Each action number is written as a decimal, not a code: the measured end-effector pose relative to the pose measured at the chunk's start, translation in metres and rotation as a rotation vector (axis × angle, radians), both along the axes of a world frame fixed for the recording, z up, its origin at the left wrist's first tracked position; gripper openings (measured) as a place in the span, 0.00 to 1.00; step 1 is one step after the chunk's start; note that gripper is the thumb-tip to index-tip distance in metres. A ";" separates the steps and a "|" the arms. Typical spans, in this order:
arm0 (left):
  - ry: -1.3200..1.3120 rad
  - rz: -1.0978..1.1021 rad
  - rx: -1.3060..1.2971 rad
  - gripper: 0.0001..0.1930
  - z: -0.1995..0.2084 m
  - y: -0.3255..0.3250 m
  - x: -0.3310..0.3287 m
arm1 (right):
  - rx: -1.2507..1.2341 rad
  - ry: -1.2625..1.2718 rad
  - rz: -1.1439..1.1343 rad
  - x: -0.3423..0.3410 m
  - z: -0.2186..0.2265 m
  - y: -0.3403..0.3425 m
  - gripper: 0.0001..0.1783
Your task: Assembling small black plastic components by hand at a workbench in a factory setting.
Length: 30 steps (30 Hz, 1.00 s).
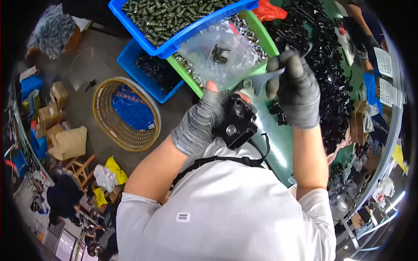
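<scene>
Your left hand (200,122) (grey glove, fingertips bare) was closed around a black part (238,124), thumb up on its far side. The part sat just in front of your chest, tilted, a round silver spot on its near face. Your right hand (298,89), also gloved, had its fingers curled and was pinching a metal tool (261,80). The tool's near end pointed left, close above the part; couldn't tell if they touched.

Under and beyond your right hand ran the green bench (281,145), with a few small black pieces (278,112) near your wrist and a big black heap (333,93) along the right. Ahead of you, a blue tray (209,28) full of olive fittings (167,19) overlapped a green crate (180,71). In that crate: silver bits (252,37), plus a clear bag (198,54) with some dark olive pieces (220,54) on or in it (couldn't tell which). A red bag (270,9) was by the crate's far corner.

Left of the crate, a lower blue bin (140,83) held black bits (159,71). Nearer you stood a wicker basket (104,126) with blue sheeting (133,108) inside. Boxes (45,115) were far left; at upper right, a co-worker's arm (360,21) showed.
</scene>
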<state>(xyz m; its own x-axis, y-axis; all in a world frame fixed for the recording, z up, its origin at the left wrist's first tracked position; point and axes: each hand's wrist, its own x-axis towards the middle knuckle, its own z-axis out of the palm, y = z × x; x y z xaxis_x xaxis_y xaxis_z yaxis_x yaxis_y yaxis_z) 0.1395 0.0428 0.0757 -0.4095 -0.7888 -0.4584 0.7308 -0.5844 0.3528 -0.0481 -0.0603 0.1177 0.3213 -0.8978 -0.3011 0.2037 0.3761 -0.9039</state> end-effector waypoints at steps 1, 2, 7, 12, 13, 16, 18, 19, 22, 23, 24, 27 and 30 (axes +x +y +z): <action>-0.033 0.000 0.011 0.45 0.000 -0.003 -0.003 | 0.010 0.039 0.001 -0.003 -0.006 0.005 0.26; 0.074 -0.034 -0.014 0.42 -0.004 -0.001 -0.004 | 0.023 0.077 0.000 -0.006 -0.009 0.017 0.27; -0.033 -0.161 -0.032 0.38 0.006 0.015 -0.008 | 0.116 0.157 0.018 -0.014 -0.006 0.038 0.26; 0.091 -0.332 0.015 0.37 0.000 0.023 -0.009 | 0.129 0.125 0.077 -0.027 -0.010 0.040 0.26; 0.101 -0.339 0.006 0.34 0.000 0.023 -0.009 | 0.127 0.109 0.079 -0.028 -0.011 0.039 0.25; 0.114 -0.367 0.016 0.30 -0.002 0.024 -0.008 | 0.143 0.024 0.165 -0.032 -0.006 0.035 0.17; 0.116 -0.391 0.041 0.30 -0.001 0.024 -0.007 | 0.146 0.036 0.192 -0.036 -0.005 0.035 0.17; 0.069 -0.386 -0.018 0.31 0.001 0.023 -0.007 | 0.142 0.047 0.220 -0.037 -0.006 0.035 0.17; -0.088 -0.392 -0.121 0.39 -0.007 0.021 -0.008 | 0.159 0.115 0.170 -0.037 -0.011 0.036 0.22; -0.073 -0.361 -0.089 0.39 -0.005 0.021 -0.008 | 0.174 0.100 0.157 -0.037 -0.011 0.035 0.22; -0.059 -0.330 -0.058 0.39 -0.004 0.020 -0.007 | 0.181 0.097 0.158 -0.035 -0.012 0.035 0.22; -0.062 -0.317 -0.055 0.40 -0.010 0.026 -0.004 | 0.138 0.074 0.323 -0.030 -0.019 0.029 0.26; -0.016 -0.275 -0.026 0.40 -0.015 0.032 0.002 | 0.068 0.116 0.323 -0.026 -0.015 0.019 0.32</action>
